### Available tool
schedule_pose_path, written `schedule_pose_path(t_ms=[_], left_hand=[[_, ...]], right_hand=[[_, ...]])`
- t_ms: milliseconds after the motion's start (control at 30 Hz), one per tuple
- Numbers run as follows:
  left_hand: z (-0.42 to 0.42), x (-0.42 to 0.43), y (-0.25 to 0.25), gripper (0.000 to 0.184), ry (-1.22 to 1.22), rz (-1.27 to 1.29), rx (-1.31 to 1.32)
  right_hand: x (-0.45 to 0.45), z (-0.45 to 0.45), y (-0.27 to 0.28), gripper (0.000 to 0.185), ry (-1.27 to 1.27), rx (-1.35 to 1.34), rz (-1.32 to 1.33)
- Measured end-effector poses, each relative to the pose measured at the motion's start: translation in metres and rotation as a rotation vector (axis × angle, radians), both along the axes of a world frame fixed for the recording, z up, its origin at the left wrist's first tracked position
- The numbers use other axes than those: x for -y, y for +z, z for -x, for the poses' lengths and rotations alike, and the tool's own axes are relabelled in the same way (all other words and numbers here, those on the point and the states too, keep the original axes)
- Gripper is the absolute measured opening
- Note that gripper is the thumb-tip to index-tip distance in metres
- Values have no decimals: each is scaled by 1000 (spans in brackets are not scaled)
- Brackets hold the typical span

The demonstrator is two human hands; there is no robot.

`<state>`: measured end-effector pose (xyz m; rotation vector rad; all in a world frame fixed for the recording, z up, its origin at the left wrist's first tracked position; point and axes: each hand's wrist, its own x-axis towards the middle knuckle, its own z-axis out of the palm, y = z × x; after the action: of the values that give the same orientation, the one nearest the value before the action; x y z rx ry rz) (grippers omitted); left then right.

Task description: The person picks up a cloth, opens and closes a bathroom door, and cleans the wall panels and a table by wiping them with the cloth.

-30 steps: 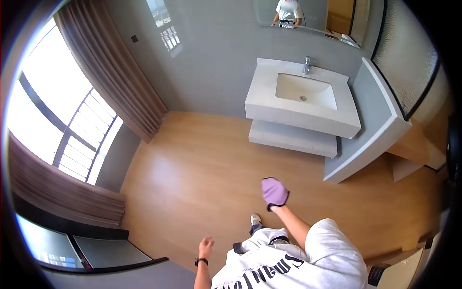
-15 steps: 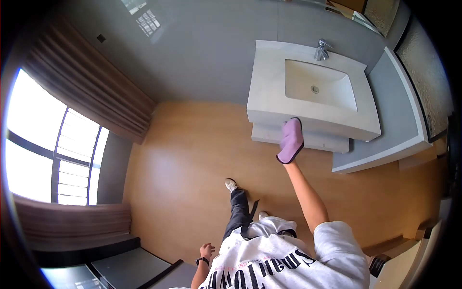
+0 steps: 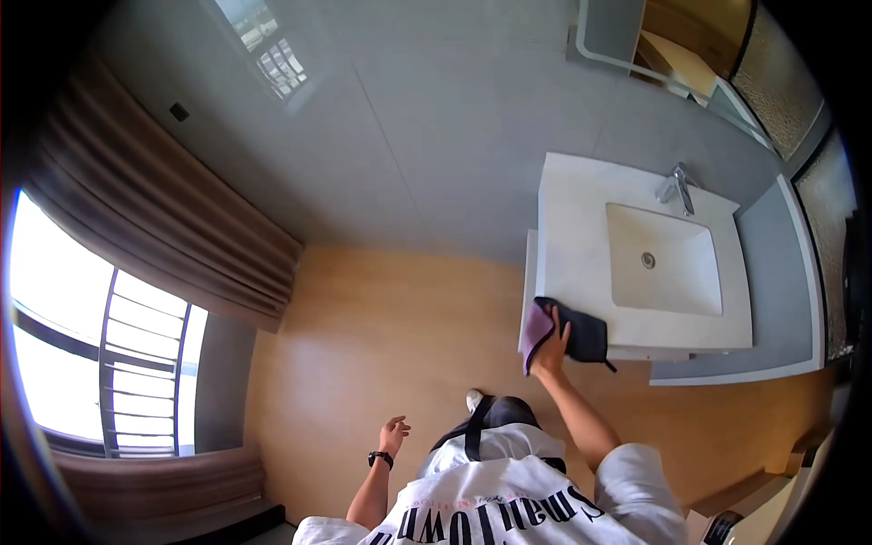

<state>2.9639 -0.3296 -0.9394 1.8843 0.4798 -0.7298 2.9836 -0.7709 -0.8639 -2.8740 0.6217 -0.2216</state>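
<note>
A cloth point(image 3: 584, 338), dark on one face and purple on the other, lies over the front left corner of the white washbasin counter point(image 3: 574, 236). My right hand point(image 3: 551, 350) rests on it with fingers spread, the purple part folded beside the thumb side and the dark part under and beyond the fingers. To the right of the cloth is the sunken basin point(image 3: 668, 291) with its drain, and a chrome faucet point(image 3: 677, 188) stands behind it. My left hand point(image 3: 393, 435), with a black band at the wrist, hangs over the wooden floor, holding nothing, fingers apart.
A low grey partition point(image 3: 786, 282) borders the counter on the right. A mirror point(image 3: 610, 32) hangs on the grey wall above. Brown curtains point(image 3: 182, 200) and a barred window point(image 3: 145, 363) are on the left. Pale furniture point(image 3: 772, 518) stands at the lower right.
My right hand has come onto the counter's front corner; the cloth, earlier around the hand with purple outward, now shows its dark side too. The view has shifted closer to the counter.
</note>
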Motion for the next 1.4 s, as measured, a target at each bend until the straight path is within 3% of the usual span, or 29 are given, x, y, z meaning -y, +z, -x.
schedule_pose_path(t_ms=[133,167,233,367,433,600,667,733,833,933,1033,1100,1167,1300,1400], left_hand=[[-102,32,9,33,-84,48,11],[-130,46,18,33,-55,101,49],[-184,69,34,33,-57,190,135],[-305,107,61,35,-93,207,392],[-375,125,85,39,-127,179,676],[-530,163,218,50,-111,43,1169],[-572,178,293,52,-80,-27,1260],[-623,180,332,54,-66,-88,1374],[-685,181,378,57,-34,-166,1531],[-747,181,412,59,29,-237,1657],[-806,179,422,58,45,-312,1762],[-841,177,417,58,21,-322,1809],[-872,173,397,58,61,-342,2025],[-883,169,392,60,88,-305,2049],[-885,165,392,60,106,-276,2083]], right_hand=[[-20,-56,7,57,-75,36,-269],[-12,-71,-35,60,-110,195,-401],[8,-108,-35,62,-173,467,-720],[51,-214,15,67,-169,914,-1091],[72,-271,50,70,-91,1079,-1173],[124,-420,179,77,286,1392,-1246],[141,-480,239,80,460,1471,-1138],[149,-533,290,83,532,1503,-870],[126,-576,344,82,-153,1230,263],[109,-589,367,85,-268,1243,309],[106,-595,395,79,-198,1284,438],[98,-606,428,72,-215,1324,526],[87,-620,466,69,-233,1339,616],[62,-659,559,69,-315,1332,772],[-12,-705,603,66,-315,1304,832]])
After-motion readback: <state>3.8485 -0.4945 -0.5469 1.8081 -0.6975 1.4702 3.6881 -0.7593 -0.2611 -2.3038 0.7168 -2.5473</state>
